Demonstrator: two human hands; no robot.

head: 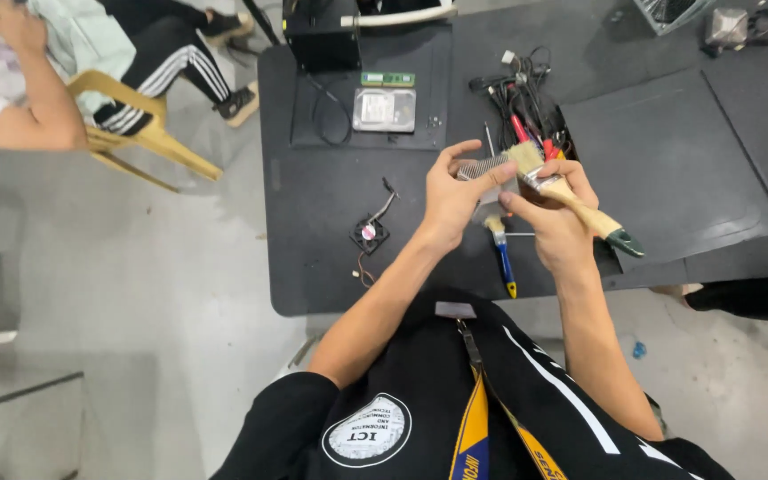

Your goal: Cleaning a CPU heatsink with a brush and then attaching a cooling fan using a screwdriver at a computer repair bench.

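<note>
Grey concrete floor all round, with a black table (313, 204) filling the upper middle of the frame. Nearest, at the bottom: black sleeves with white stripes and a yellow-and-blue lanyard (473, 418). Two bare forearms rising from there toward the centre, meeting above the table's near edge. Left hand (455, 200) at centre, wrist bent, thumb and fingers clamped on a small finned metal heatsink (482, 169), index finger lifted above it. Right hand (557, 218) just right of it, fingers closed round the pale wooden handle of one paintbrush (571, 196), bristles touching the heatsink's right end, green handle tip pointing to the lower right. Below the hands, flat on the table: one screwdriver (502, 253) with a blue and yellow handle. Left of the hands, near the table's front: one small black fan (370, 234) with a red centre and thin trailing wires. Farther up, centre top: one silver hard drive (384, 109) on a dark mat, one green memory stick (388, 79) just above it, one black box (322, 36) beyond at the top edge. Upper right of centre: a tangle of black cables (526, 89) with red-handled tools, count not clear. Upper left corner: another person's arm (33, 98) and striped trouser legs on one yellow plastic chair (135, 133).
</note>
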